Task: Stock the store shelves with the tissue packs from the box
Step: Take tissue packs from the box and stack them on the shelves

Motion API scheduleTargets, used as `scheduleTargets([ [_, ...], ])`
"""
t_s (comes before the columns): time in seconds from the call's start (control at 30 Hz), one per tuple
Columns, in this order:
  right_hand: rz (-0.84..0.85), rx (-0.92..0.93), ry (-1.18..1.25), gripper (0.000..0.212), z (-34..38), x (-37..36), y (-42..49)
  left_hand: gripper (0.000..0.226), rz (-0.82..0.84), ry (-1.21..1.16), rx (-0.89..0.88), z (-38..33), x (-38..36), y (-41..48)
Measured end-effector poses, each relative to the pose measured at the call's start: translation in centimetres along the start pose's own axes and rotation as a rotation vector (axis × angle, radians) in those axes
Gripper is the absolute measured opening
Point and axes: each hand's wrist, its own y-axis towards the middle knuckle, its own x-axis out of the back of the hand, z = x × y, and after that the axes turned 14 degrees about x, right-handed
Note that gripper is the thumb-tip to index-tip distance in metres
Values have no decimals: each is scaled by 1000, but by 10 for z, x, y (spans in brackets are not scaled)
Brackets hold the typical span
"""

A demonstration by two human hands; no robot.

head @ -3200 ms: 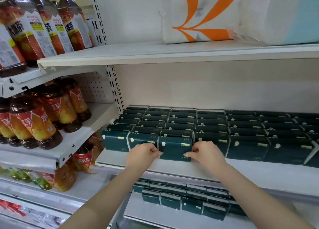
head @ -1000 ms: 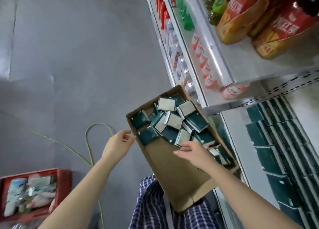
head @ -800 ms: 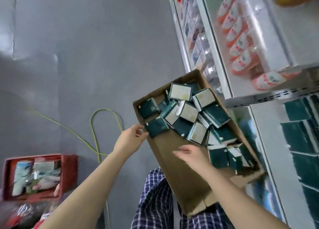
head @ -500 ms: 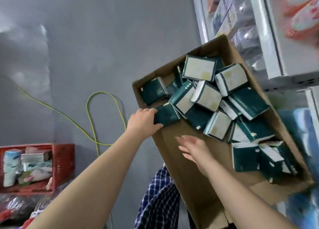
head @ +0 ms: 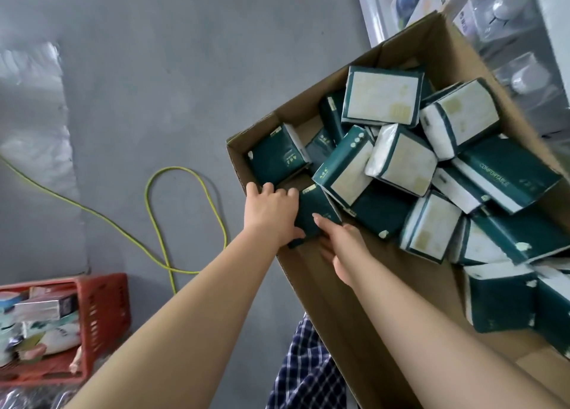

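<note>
My left hand [head: 271, 214] was only reaching before; now it holds a green tissue pack [head: 311, 211] by the left wall of the box [head: 354, 316]. My right hand [head: 342, 248] is flat, touching it. I think the pack can come out next.

A grey floor [head: 154, 84] is shown, brightened by a pale glare at the left; a yellow-green cable [head: 175, 168] is looped across it; a red basket [head: 101, 310] of goods is set lower left; white shelving [head: 368, 13] is glimpsed upper right.
</note>
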Motion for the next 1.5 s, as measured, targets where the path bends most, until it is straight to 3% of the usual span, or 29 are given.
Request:
scheduleTargets([
  [0.1, 40, 3, -31, 44, 3, 4, -6, 76, 12, -42, -2, 2, -2, -9],
  [0.37, 81, -94, 64, 41, 21, 49, -51, 84, 93, -254, -116, 16, 10, -57],
  [0.5, 37, -100, 234, 34, 24, 68, -85, 96, 162, -688, 93, 25, 26, -93],
  [0.6, 43, -59, 280, 38, 34, 73, -117, 108, 385, -1061, 302, 28, 49, -119],
  [0.7, 94, -30, 308, 46, 50, 74, -151, 76, 588, -1337, 356, 32, 77, -144],
  [0.77, 159, -1, 295, 54, 62, 74, -175, 52, 637, -1439, 299, 35, 94, -159],
  [0.83, 199, 33, 286, 57, 73, 78, -201, 47, 644, -1507, 250, 41, 114, -178],
  [0.97, 187, 138, 272, 56, 103, 99, -245, 53, 606, -1532, 153, 56, 153, -213],
  [1.13, 220, 240, 111, 53, 144, 109, -300, 38, 496, -1496, 49, 80, 202, -251],
  [1.33, 230, 384, -13, 42, 160, 126, -366, 53, 473, -1421, -80, 83, 236, -293],
  [1.5, 145, 506, -69, 56, 182, 159, -416, 48, 464, -1355, -237, 67, 276, -318],
])
